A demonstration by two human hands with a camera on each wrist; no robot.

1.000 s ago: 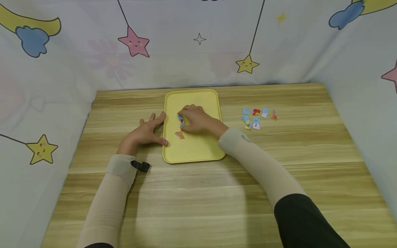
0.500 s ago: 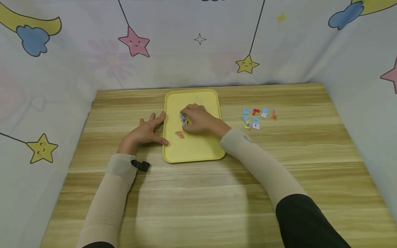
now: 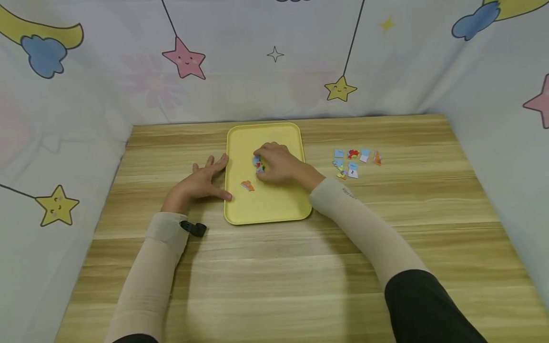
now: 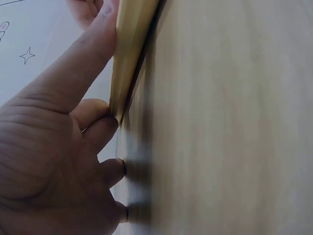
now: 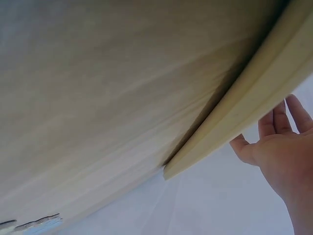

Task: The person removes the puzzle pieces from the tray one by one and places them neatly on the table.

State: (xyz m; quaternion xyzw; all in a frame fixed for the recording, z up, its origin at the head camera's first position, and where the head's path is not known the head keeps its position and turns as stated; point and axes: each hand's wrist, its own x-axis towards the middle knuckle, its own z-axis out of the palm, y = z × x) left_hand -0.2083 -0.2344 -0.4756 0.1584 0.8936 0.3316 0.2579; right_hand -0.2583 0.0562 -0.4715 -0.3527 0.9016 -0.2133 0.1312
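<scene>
A yellow tray (image 3: pixel 274 209) lies on the wooden table. Over its middle, my right hand (image 3: pixel 280 164) holds joined puzzle pieces (image 3: pixel 257 162) coloured blue, red and yellow, thumb at their near end and fingers at the far end; the palm hides part of them. An orange puzzle piece (image 3: pixel 247 186) lies apart on the tray, nearer me. My left hand (image 3: pixel 199 183) is spread at the tray's left edge, its thumb and fingertips touching the rim. In the left wrist view that thumb (image 4: pixel 78 68) lies along the tray side (image 4: pixel 129 49). The right wrist view hides the pieces behind the rim.
Several loose puzzle pieces (image 3: pixel 353 169) lie on the table (image 3: pixel 407 214) right of the tray. A patterned white cloth (image 3: pixel 240 85) stands behind the table's far edge and along both sides. A black strap (image 3: pixel 194 228) sits on my left wrist.
My right hand has slid slightly to the right across the tray, and the joined puzzle pieces have moved with it. The left hand and the orange piece have stayed in place.
</scene>
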